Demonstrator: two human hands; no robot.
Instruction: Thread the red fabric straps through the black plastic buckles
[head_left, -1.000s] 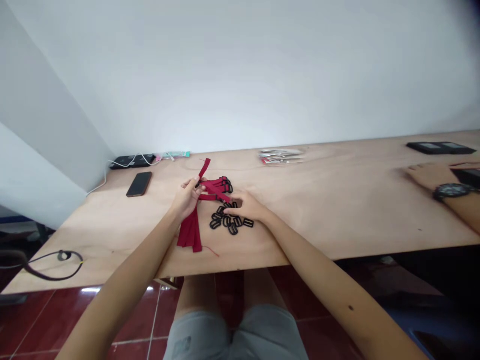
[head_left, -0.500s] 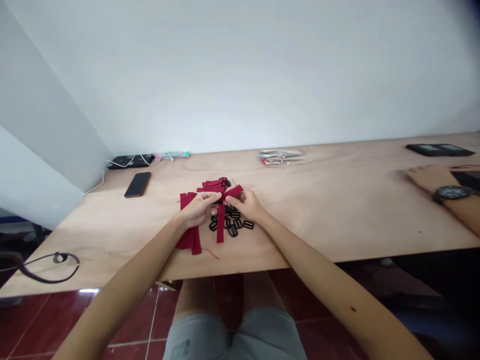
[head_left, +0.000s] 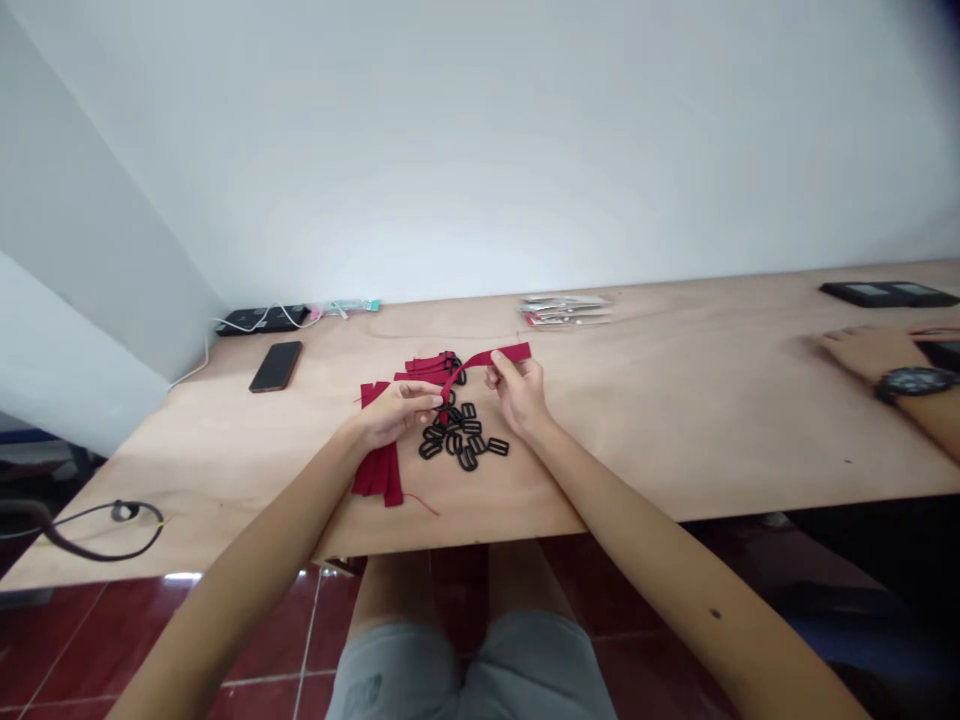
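Observation:
My right hand [head_left: 517, 390] pinches a red webbing strap [head_left: 477, 358] near its far end, which points up to the right. My left hand [head_left: 401, 412] is closed at the strap's lower part, by what looks like a black slide buckle partly hidden by the fingers. Below the hands lies a loose heap of black slide buckles [head_left: 466, 458]. A stack of cut red straps [head_left: 381, 475] lies partly under my left hand. Just behind, several red straps with black buckles on them [head_left: 427, 366] lie together.
A phone [head_left: 276, 367] and a black device with a white cable [head_left: 262, 320] lie at the back left. Flat packets [head_left: 564, 310] sit by the wall. At the right are a co-worker's hand [head_left: 870, 352] and a black case [head_left: 885, 294]. A black cable loop [head_left: 105, 550] lies front left.
My right hand has moved up and to the right, drawing out the strap. The tail that hung below my left hand has become much shorter.

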